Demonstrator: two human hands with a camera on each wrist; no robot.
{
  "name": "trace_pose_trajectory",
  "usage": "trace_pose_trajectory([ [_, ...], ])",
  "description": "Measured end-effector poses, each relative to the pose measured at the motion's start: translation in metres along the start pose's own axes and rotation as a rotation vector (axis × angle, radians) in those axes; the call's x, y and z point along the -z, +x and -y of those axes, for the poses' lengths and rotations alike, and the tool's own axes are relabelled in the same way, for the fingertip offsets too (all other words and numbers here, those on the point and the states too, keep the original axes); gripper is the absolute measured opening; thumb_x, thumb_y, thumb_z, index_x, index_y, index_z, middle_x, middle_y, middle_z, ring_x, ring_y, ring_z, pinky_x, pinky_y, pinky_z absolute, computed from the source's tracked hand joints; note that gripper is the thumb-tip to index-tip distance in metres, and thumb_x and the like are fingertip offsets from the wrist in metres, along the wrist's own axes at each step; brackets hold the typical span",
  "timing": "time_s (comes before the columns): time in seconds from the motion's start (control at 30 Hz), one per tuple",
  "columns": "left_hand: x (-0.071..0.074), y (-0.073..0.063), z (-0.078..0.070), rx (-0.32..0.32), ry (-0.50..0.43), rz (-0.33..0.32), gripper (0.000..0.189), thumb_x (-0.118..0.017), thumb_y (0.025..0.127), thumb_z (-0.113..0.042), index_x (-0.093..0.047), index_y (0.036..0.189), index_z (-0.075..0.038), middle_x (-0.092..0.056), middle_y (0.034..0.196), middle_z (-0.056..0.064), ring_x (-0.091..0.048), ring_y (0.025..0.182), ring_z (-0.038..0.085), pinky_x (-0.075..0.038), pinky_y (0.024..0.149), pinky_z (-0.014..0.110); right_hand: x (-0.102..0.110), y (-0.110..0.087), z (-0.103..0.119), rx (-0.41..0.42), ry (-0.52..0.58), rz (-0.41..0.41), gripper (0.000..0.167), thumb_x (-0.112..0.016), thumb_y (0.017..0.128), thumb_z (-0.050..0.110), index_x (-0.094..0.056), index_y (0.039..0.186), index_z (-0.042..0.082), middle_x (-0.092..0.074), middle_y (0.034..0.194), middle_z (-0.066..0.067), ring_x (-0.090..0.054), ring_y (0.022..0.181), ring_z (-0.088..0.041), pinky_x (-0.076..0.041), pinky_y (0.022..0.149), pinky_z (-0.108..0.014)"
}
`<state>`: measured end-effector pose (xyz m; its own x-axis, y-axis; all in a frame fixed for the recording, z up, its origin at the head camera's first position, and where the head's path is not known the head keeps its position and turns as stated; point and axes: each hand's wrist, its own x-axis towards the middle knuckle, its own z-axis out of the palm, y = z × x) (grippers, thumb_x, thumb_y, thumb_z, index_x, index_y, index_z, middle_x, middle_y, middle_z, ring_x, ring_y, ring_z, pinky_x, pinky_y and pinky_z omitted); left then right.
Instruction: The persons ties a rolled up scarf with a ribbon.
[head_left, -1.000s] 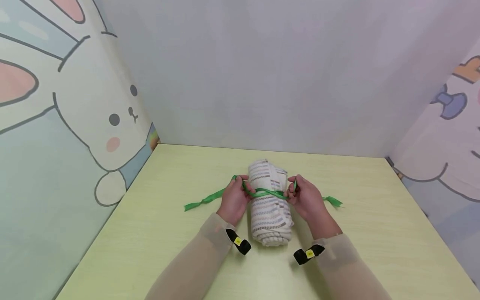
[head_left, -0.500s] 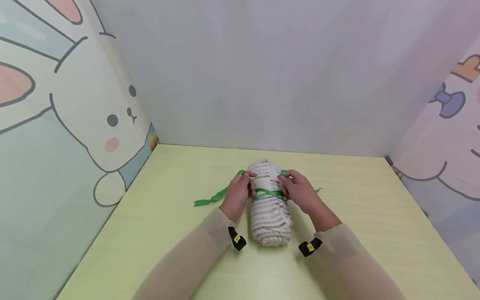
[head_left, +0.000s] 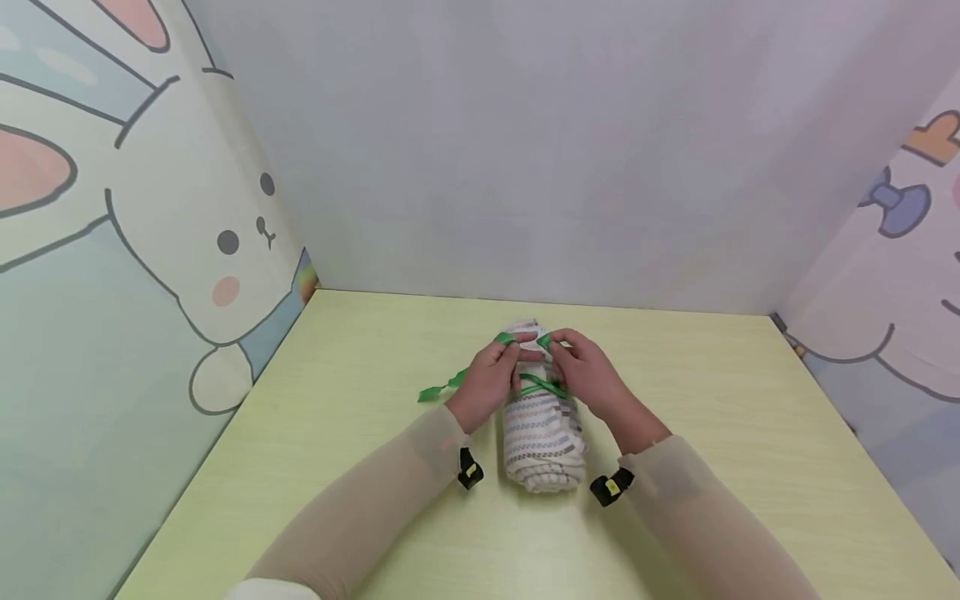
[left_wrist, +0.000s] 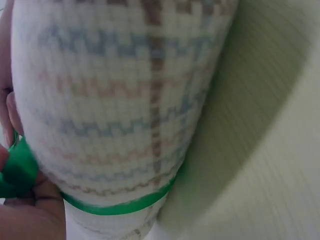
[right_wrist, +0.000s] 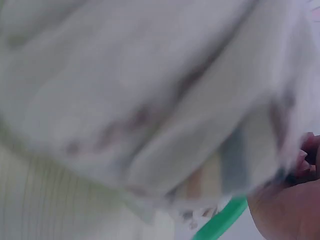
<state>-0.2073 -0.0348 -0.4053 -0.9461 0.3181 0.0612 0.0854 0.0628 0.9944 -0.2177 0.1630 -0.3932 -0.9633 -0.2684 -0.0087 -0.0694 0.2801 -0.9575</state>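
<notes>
A rolled towel [head_left: 543, 442], white with woven stripes, lies lengthwise on the table. Around its middle runs a green ribbon [head_left: 542, 386], crossed on top. My left hand [head_left: 487, 382] is over the roll's left side and holds one length of the ribbon, whose tail [head_left: 431, 393] trails left. Just right of it, my right hand [head_left: 592, 373] pinches the other end of the ribbon between thumb and fingers above the towel. In the left wrist view the ribbon band [left_wrist: 117, 206] lies snug on the towel [left_wrist: 110, 95]. The right wrist view shows the towel [right_wrist: 125, 90] blurred.
The pale yellow-green table [head_left: 360, 333] extends around the roll on every side. A plain pale wall [head_left: 525, 167] stands behind it. Side panels carry cartoon rabbit drawings [head_left: 202, 208]. A small black camera is strapped to each wrist.
Both hands have moved inward and away from the person, over the towel, drawing closer together. The left ribbon tail has slid right; the right end has been drawn from the right side to above the roll.
</notes>
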Motion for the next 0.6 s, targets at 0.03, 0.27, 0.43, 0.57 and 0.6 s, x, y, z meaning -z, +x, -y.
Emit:
trace_pose_trajectory([
  [0.03, 0.0, 0.0, 0.0, -0.009, -0.02, 0.021, 0.039, -0.037, 0.114, -0.032, -0.055, 0.148, -0.025, -0.072, 0.123, -0.001, -0.056, 0.069, 0.018, -0.048, 0.067, 0.028, 0.0, 0.0, 0.001, -0.006, 0.036, 0.015, 0.03, -0.046, 0.112, 0.026, -0.058, 0.129, 0.004, -0.046, 0.071, -0.006, -0.039, 0.058, -0.018, -0.039, 0.056, -0.031],
  [0.27, 0.003, 0.001, -0.002, -0.06, -0.13, 0.147, 0.045, -0.037, 0.114, -0.031, -0.041, 0.158, -0.032, -0.057, 0.147, -0.001, -0.055, 0.072, 0.019, -0.051, 0.087, 0.032, -0.005, 0.006, 0.011, -0.052, 0.217, 0.104, 0.033, -0.048, 0.112, 0.027, -0.059, 0.135, 0.006, -0.041, 0.064, -0.001, -0.032, 0.052, -0.013, -0.03, 0.05, -0.026],
  [0.43, 0.002, 0.0, -0.001, -0.054, -0.13, 0.153, 0.044, -0.037, 0.113, -0.035, -0.043, 0.157, -0.034, -0.061, 0.123, 0.001, -0.058, 0.074, 0.02, -0.049, 0.091, 0.032, -0.006, 0.011, 0.015, -0.077, 0.185, 0.127, 0.037, -0.052, 0.11, 0.027, -0.055, 0.145, 0.014, -0.042, 0.058, -0.001, -0.032, 0.047, -0.012, -0.029, 0.046, -0.025],
  [0.57, 0.001, 0.002, 0.003, -0.016, -0.165, 0.113, 0.042, -0.039, 0.113, -0.036, -0.054, 0.151, -0.025, -0.063, 0.106, 0.002, -0.057, 0.074, 0.018, -0.051, 0.08, 0.03, -0.007, 0.012, 0.017, -0.091, 0.167, 0.101, 0.054, -0.058, 0.108, 0.025, -0.039, 0.158, 0.02, -0.051, 0.062, -0.003, -0.039, 0.05, -0.013, -0.032, 0.048, -0.026],
  [0.6, 0.0, 0.003, 0.004, -0.015, -0.176, 0.105, 0.043, -0.039, 0.113, -0.035, -0.059, 0.146, -0.017, -0.064, 0.116, -0.002, -0.056, 0.075, 0.018, -0.051, 0.078, 0.029, -0.007, 0.011, 0.017, -0.093, 0.171, 0.088, 0.059, -0.059, 0.107, 0.025, -0.034, 0.16, 0.02, -0.053, 0.064, -0.004, -0.041, 0.051, -0.013, -0.034, 0.049, -0.026],
])
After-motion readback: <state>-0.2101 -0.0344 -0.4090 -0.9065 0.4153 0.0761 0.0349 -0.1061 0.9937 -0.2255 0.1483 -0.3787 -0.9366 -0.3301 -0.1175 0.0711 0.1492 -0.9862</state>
